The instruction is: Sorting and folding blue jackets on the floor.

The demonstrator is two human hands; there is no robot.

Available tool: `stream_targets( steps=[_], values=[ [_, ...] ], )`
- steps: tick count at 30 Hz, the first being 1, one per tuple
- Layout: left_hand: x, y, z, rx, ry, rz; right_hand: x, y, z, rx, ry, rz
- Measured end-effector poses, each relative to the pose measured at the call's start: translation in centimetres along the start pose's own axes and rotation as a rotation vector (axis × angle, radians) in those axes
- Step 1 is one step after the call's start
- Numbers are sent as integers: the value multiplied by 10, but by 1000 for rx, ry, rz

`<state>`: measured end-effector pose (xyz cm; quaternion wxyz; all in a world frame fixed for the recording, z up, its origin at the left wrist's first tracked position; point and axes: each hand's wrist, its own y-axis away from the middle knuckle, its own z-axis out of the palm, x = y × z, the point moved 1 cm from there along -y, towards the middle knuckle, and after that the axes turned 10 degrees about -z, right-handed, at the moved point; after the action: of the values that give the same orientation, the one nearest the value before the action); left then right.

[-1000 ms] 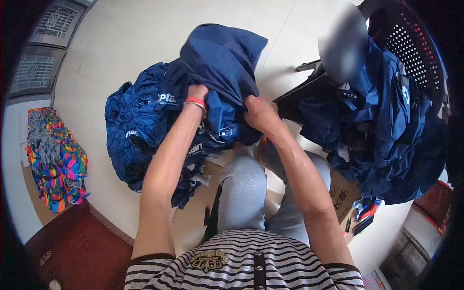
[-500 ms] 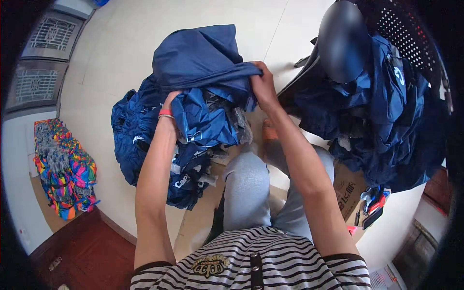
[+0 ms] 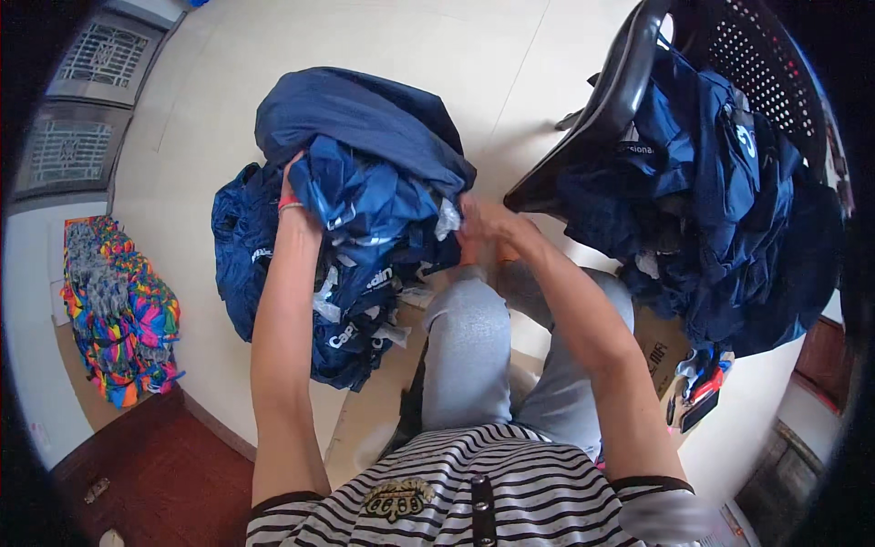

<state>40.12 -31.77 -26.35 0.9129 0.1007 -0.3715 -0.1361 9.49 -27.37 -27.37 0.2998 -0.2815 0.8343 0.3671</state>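
A large navy-blue cloth piece (image 3: 365, 105), smooth like thin nylon, lies bunched in front of me. My left hand (image 3: 292, 185), with a red band at the wrist, is closed on the left side of the blue fabric, its fingers partly hidden in the folds. At the cloth's right edge, above my knee, my right hand (image 3: 483, 219) is smeared by motion, so its grip does not show. Under the cloth is a heap of similar blue fabric pieces (image 3: 241, 219) with white print. Bits of clear plastic (image 3: 325, 296) poke out of the heap.
A black chair (image 3: 629, 82) on the right carries another pile of navy fabric (image 3: 711, 246). Multicoloured bundles (image 3: 137, 310) stand by the left wall. Cardboard (image 3: 374, 401) lies beneath the heap, and small tools (image 3: 702, 387) sit at lower right. Barred doors (image 3: 68, 150) are at upper left.
The raised cloth has come down and slumped to the left. My right hand has moved down and toward me, off the cloth's upper right end; my left hand has shifted left.
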Motion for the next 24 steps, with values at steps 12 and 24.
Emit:
stream_targets(
  steps=[12,24],
  values=[
    [9,8,5,358,-189,-145,41,-4,-50,624,114,68],
    [29,32,-37,87,-148,-121,-24,-27,-38,263,-570,-281]
  ],
)
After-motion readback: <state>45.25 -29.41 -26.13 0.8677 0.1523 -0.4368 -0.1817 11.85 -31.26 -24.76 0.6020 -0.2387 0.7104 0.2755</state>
